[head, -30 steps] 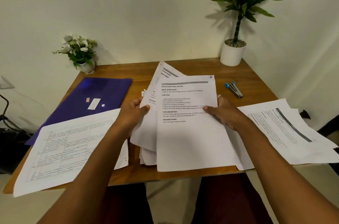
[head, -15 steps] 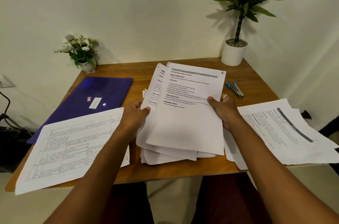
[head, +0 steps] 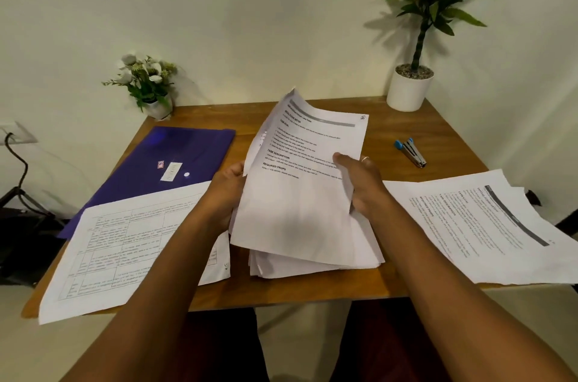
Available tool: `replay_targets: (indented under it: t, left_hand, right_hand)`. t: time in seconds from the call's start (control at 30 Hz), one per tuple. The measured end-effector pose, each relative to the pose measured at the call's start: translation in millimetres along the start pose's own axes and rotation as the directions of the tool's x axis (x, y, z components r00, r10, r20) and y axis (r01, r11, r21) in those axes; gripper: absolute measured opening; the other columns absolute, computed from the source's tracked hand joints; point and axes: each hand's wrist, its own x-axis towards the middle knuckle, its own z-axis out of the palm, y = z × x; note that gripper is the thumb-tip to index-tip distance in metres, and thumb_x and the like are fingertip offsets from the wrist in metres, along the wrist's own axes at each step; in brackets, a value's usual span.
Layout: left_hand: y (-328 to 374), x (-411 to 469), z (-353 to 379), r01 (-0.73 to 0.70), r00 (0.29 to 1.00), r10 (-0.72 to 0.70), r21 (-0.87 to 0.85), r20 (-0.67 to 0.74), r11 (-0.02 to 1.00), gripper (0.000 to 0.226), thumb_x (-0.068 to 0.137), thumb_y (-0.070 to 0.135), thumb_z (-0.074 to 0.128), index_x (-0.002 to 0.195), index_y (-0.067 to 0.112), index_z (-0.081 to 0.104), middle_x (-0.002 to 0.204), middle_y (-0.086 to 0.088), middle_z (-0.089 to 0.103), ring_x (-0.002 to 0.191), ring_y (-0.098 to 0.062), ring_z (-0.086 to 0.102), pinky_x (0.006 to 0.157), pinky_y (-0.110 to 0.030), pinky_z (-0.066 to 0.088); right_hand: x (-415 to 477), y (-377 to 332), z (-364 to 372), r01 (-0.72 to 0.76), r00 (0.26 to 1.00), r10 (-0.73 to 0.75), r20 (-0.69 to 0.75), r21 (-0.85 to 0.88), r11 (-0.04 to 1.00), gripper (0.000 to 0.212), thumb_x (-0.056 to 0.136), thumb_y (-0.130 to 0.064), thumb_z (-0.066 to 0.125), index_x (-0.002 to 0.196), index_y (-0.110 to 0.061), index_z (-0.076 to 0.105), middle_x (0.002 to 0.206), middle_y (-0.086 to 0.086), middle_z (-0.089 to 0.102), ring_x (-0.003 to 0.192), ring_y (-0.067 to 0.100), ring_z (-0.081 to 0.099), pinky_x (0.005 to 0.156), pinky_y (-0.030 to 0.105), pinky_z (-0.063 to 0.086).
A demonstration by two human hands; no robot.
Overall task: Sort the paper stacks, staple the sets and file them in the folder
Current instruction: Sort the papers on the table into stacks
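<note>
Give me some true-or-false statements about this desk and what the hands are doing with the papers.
1. Both the left hand and the right hand hold the middle bundle of papers. True.
2. The stapler lies on the purple folder. False: it lies on the bare table, to the right of the bundle; the folder is on the left.
3. A sheet with a printed grid lies at the left, overlapping the folder's near edge. True.
4. The tall potted plant stands at the table's far left corner. False: it stands at the far right; a small flower pot is at the far left.
</note>
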Motion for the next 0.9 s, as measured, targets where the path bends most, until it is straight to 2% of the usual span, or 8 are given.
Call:
replay_targets:
  t: [0.17,0.37,0.47,0.53,0.6,0.7,0.8,0.9]
  left_hand:
    - [1.6,6.8,-17.6,0.018,0.999,-0.018,-0.009,-0.027,1.0,0.02,0.103,0.028,0.058,0.12,0.027,0.066,0.105,-0.002,0.078,0.088,-0.029,0.076,0.071,-0.046,0.063]
    - [-1.4,12.2,-31.8,0.029,0.999,-0.03,-0.019,-0.02,0.999,0.029,0.099,0.031,0.065,0.127,0.028,0.065,0.112,-0.002,0.076,0.094,-0.031,0.076,0.083,-0.056,0.061]
    - [-3.1,13.1,-27.5,0.007,0.998,-0.002,0.064,-0.066,0.998,0.029,0.099,0.028,0.064,0.129,0.025,0.065,0.112,0.003,0.075,0.093,-0.024,0.075,0.077,-0.042,0.062]
    - [-4.9,13.5,-21.9,0.005,0.996,0.004,0.107,-0.084,0.994,0.03,0.101,0.024,0.061,0.13,0.018,0.063,0.119,0.003,0.069,0.1,-0.024,0.07,0.083,-0.041,0.057]
    - [-6.7,12.9,-13.9,0.001,0.997,0.009,0.129,-0.074,0.992,0.027,0.102,0.021,0.06,0.128,0.016,0.063,0.119,0.002,0.068,0.093,-0.019,0.068,0.076,-0.033,0.055]
    - [-6.9,10.2,-1.5,-0.053,0.996,0.064,0.172,-0.06,0.984,0.028,0.104,0.024,0.056,0.131,0.019,0.063,0.103,0.013,0.066,0.081,-0.007,0.062,0.058,-0.021,0.047]
    - [-4.6,9.5,1.6,-0.173,0.974,0.198,0.208,-0.106,0.963,0.027,0.106,0.034,0.049,0.124,0.022,0.065,0.09,0.023,0.055,0.079,0.002,0.053,0.067,-0.02,0.043]
    - [2.1,8.8,-4.2,-0.256,0.948,0.29,0.223,-0.135,0.941,0.025,0.104,0.042,0.05,0.112,0.025,0.066,0.089,0.022,0.058,0.082,-0.002,0.055,0.069,-0.021,0.044]
  right_hand:
    - [1.5,-4.2,6.9,-0.002,0.999,0.002,0.035,-0.005,1.0,0.026,0.089,-0.016,0.077,0.111,-0.018,0.064,0.105,-0.001,0.076,0.094,0.02,0.074,0.084,0.039,0.061]
    - [4.7,-3.1,17.2,0.028,1.0,-0.028,-0.003,-0.007,1.0,0.026,0.086,-0.017,0.075,0.107,-0.023,0.06,0.109,-0.001,0.075,0.098,0.02,0.073,0.09,0.043,0.06]
    - [3.3,-2.6,15.2,0.073,0.994,-0.081,-0.074,-0.107,0.992,0.018,0.093,-0.027,0.072,0.106,-0.021,0.059,0.107,-0.005,0.069,0.091,0.011,0.066,0.082,0.032,0.055]
    - [3.3,-5.1,8.7,0.124,0.98,-0.15,-0.133,-0.187,0.975,0.025,0.095,-0.035,0.069,0.112,-0.019,0.059,0.106,-0.005,0.066,0.086,0.007,0.062,0.076,0.028,0.05]
    - [4.7,-11.5,2.5,0.164,0.967,-0.202,-0.153,-0.226,0.96,0.024,0.098,-0.036,0.066,0.112,-0.019,0.057,0.105,-0.006,0.065,0.084,0.005,0.062,0.067,0.022,0.049]
    - [6.3,-24.1,-1.6,0.152,0.974,-0.175,-0.145,-0.161,0.975,0.022,0.1,-0.037,0.062,0.115,-0.023,0.053,0.107,-0.009,0.066,0.091,0.005,0.064,0.067,0.022,0.049]
    - [4.9,-32.1,0.2,0.11,0.983,-0.113,-0.146,-0.028,0.994,0.023,0.1,-0.034,0.062,0.117,-0.022,0.053,0.106,-0.009,0.066,0.095,0.01,0.066,0.07,0.026,0.053]
    - [3.8,-32.8,4.8,0.076,0.989,-0.064,-0.134,0.084,0.994,0.027,0.098,-0.029,0.066,0.122,-0.016,0.06,0.112,-0.001,0.072,0.094,0.017,0.072,0.074,0.034,0.06]
